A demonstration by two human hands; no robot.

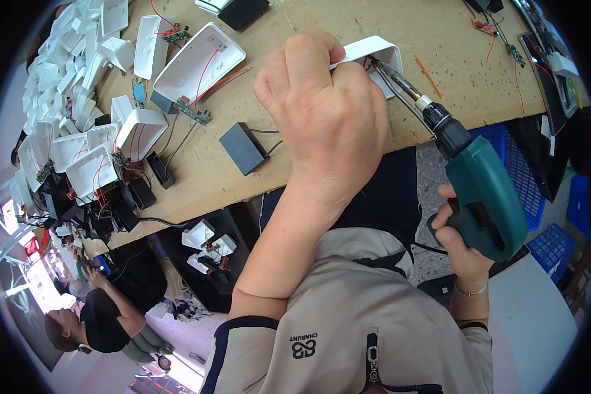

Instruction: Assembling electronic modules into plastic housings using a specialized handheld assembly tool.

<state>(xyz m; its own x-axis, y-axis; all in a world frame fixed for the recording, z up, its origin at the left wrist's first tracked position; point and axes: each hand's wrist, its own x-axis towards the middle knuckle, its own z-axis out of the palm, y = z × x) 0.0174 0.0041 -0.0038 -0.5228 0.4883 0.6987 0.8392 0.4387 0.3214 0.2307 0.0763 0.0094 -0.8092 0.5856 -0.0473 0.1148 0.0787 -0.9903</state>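
Note:
My left hand [328, 111] is closed on a white plastic case [377, 44], held tilted above the tabletop, its fingers covering much of it. In my right hand [465, 253] is a green soldering gun [496, 197], gripped by its handle. The gun's metal tip reaches into the open side of the case, close to my left fingers. What the tip touches inside is hidden. Left of my left wrist lies a dark grey box [241, 150] with black wires. Beyond it, an open white case shell [200, 62] has red wires and a green circuit board [194, 111] beside it.
White plastic shells [72, 65] are heaped at the far left, with wired cases [92, 171] and black boxes in front. A thin brown stick [429, 77] lies right of my work. Below the table's edge sit a black bin [190, 262] and blue crates [522, 177]. Another person [105, 318] works at left.

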